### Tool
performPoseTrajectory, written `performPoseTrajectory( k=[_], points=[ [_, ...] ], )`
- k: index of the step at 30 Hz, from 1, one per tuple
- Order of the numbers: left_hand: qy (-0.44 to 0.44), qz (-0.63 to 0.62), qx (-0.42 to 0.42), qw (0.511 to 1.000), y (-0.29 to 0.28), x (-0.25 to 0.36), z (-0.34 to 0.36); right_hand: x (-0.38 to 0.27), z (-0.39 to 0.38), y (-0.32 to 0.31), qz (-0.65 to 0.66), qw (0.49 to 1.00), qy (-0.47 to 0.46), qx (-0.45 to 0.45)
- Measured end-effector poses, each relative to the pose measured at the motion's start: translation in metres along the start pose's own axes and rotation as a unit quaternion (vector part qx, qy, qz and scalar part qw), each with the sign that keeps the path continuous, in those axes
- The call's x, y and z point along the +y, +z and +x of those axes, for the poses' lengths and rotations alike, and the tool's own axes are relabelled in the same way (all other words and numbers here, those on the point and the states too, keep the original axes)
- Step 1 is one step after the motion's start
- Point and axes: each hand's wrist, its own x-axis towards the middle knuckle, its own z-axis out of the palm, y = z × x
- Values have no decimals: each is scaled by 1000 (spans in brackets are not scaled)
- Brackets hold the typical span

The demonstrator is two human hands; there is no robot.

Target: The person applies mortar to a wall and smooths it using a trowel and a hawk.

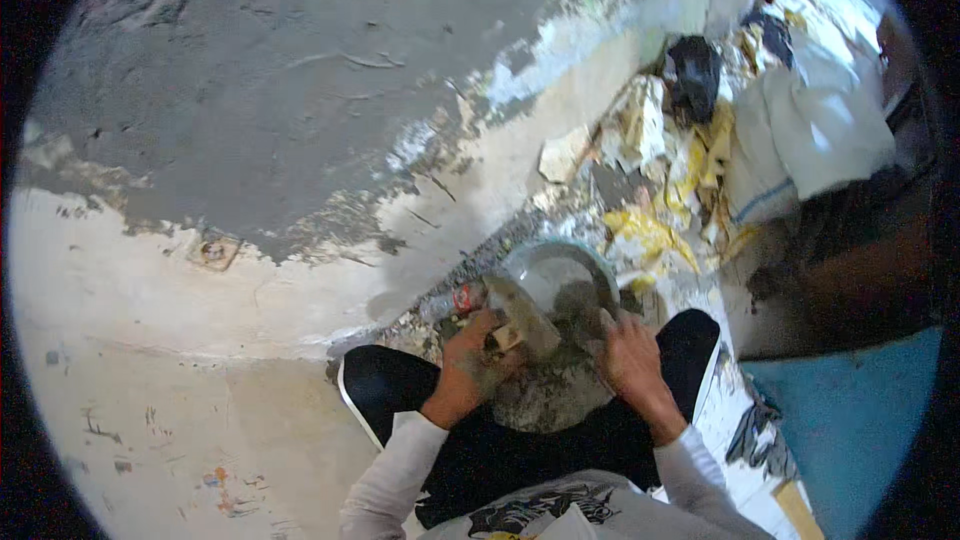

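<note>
Left hand (475, 360) grips a hand float (527, 318) beside a basin (607, 275)

The round basin sits in front of the person's folded legs (380, 390), with grey material (577, 302) inside. The left hand is at its near left side, fingers closed around the pale wooden handle (508, 336) of the hand float, whose grey-smeared board covers part of the basin's left side in this view. The right hand (630, 352) is at the basin's near right side, fingers bent toward the grey material; whether it holds anything, I cannot tell. Directly on the near side of the basin is a rounded, grey-caked surface (550, 402), its kind unclear.

A clear bottle with a red label (447, 303) lies left of the basin, near the float. Yellow and white scraps (650, 235) spread beyond the basin to the right, with a white sack (805, 135) farther off. A wall (250, 120), partly coated grey, rises beyond the basin to the left.
</note>
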Motion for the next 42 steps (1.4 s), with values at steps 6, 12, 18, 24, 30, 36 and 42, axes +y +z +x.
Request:
performPoseTrajectory(
  k=[6, 12, 18, 24, 30, 36, 42],
  points=[
    [-44, 74, 122, 989, 28, 52, 42, -56, -17, -2, 149, 942, -120, 277],
    [5, 85, 218, 972, 49, 76, 82, -69, 55, 0, 128, 913, -55, 385],
    [108, 106, 193, 969, 39, 129, 91, -59, 112, -52, 394, 849, -54, 349],
    [179, 211, 205, 939, -34, 67, 13, -76, 198, -70, 649, 677, -99, 333],
    [236, 465, 440, 731, -288, -36, -50, -119, 286, -66, 609, 654, -91, 439],
    [213, 567, 569, 556, -484, -2, -58, -143, 338, -110, 456, 701, -10, 548],
    [361, 279, 619, 640, -555, -76, -40, -174, 354, -112, 375, 732, -8, 569]
  ],
)
